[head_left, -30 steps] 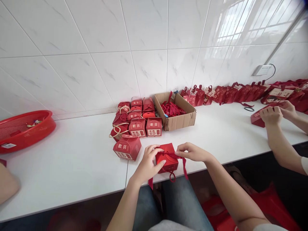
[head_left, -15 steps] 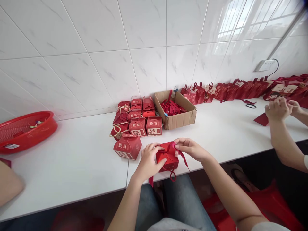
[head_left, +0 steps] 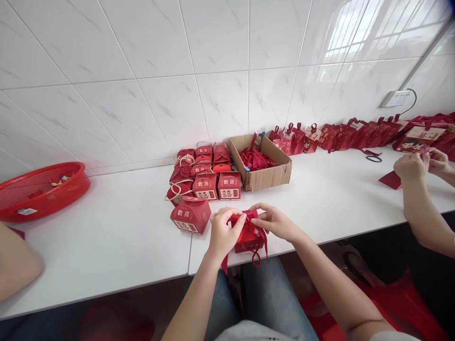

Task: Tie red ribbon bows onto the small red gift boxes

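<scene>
A small red gift box (head_left: 249, 238) stands at the near edge of the white table (head_left: 117, 237), with a dark red ribbon (head_left: 263, 237) draped over its top and hanging down both sides. My left hand (head_left: 223, 232) grips the box's left side and pinches the ribbon on top. My right hand (head_left: 273, 220) pinches the ribbon at the top from the right. Both hands meet over the box.
A cluster of finished red boxes (head_left: 204, 180) stands just behind, beside a cardboard box of ribbons (head_left: 261, 163). A red basket (head_left: 40, 190) lies far left. More red boxes (head_left: 355, 133) line the wall. Another person's hands (head_left: 421, 166) work at right; a forearm (head_left: 16, 265) shows at left.
My right hand has moved left along the ribbon to meet my left hand over the box top. The ribbon is now gathered on top. The person at right lifted their hands.
</scene>
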A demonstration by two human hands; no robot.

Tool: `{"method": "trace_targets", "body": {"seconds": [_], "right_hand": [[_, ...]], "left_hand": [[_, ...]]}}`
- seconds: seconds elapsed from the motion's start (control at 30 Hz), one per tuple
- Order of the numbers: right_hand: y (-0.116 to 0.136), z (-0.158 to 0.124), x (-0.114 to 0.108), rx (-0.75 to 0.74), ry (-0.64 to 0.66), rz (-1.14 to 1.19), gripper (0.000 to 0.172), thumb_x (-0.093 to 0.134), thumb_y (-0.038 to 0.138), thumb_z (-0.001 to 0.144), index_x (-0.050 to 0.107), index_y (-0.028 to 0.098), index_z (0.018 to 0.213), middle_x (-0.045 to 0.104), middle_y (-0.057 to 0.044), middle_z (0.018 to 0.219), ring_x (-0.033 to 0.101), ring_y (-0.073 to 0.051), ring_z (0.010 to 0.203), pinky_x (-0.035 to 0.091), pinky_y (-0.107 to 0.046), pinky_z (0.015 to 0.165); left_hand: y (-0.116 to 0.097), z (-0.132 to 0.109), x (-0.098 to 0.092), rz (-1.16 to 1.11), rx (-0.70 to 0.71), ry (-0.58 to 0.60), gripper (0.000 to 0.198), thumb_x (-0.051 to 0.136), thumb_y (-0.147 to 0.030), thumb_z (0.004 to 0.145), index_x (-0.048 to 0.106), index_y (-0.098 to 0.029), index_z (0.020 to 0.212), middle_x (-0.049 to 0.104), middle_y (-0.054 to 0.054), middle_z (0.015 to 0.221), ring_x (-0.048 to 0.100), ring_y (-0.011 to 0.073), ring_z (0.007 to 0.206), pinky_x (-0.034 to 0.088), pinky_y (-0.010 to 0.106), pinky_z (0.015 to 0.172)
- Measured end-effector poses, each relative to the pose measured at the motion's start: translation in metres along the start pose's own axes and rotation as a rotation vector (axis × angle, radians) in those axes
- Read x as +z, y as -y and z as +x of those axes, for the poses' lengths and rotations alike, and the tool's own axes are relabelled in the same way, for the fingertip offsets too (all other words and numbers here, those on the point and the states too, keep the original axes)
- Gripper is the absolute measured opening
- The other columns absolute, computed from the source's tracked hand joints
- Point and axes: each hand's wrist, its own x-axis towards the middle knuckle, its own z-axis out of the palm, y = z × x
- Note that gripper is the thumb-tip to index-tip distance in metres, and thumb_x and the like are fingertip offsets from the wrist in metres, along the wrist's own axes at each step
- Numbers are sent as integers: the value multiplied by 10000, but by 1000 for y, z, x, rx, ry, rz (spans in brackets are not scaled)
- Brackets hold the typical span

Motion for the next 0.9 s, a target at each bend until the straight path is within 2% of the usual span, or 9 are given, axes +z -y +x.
{"method": "trace_targets", "body": {"seconds": [0.1,0.27,0.33,0.4,0.47,0.57,0.67,0.77,0.9], "right_hand": [[-3,4,3,8,-14,-16,432,634,467,788,600,135,1063,614,12,607,552,-117,547,438,-251,569],[-10,9,8,-63,-152,-62,343,653,479,755,652,140,811,626,-34,762,533,-110,589,426,-247,556],[-12,10,9,-54,-202,-74,346,654,496,747,634,156,811,606,-15,718,500,-98,531,399,-238,500],[-14,10,10,-9,-180,-44,363,636,517,756,615,165,843,555,21,586,464,-92,458,378,-231,456],[-14,10,10,14,-116,-1,380,620,527,768,602,163,875,573,25,572,452,-83,413,382,-227,435],[-12,11,11,-14,-57,23,388,599,530,780,587,154,877,683,-45,832,463,-54,398,384,-220,414],[-8,11,11,-16,-43,22,361,566,510,806,559,155,872,692,-74,936,477,-47,407,387,-213,411],[-3,9,12,9,-57,19,287,544,445,822,534,160,856,692,-68,923,485,-49,411,403,-215,420],[-3,9,16,66,-151,-9,159,535,322,801,525,167,830,700,-51,841,471,-55,390,399,-213,393]], "left_hand": [[0,0,0,-39,19,11,131,577,-294,830,627,-202,751,682,34,822,632,197,849,490,352,809],[14,-2,0,-62,20,-54,148,509,-317,880,603,-204,897,655,53,979,607,197,991,462,349,915],[25,-6,-1,-20,-47,-96,171,500,-329,883,571,-208,982,637,70,1050,596,211,1042,449,377,940],[36,-10,-1,18,-116,-88,211,529,-335,861,537,-207,1028,621,86,1094,606,222,1031,460,401,920],[44,-14,0,26,-171,-50,269,564,-339,832,512,-201,1057,612,97,1110,624,219,978,481,402,877],[49,-14,-1,-26,-289,29,343,572,-410,816,509,-193,1075,635,76,975,641,201,846,511,352,749],[49,-9,-7,-90,-371,146,349,551,-511,806,571,-186,933,631,41,818,629,195,791,494,311,698],[46,-6,-20,-104,-369,280,326,554,-509,798,574,-183,801,615,26,780,609,189,787,475,300,718],[41,-6,-44,-63,-244,334,231,596,-306,772,547,-217,980,525,-46,668,550,135,649,453,257,647]]}}
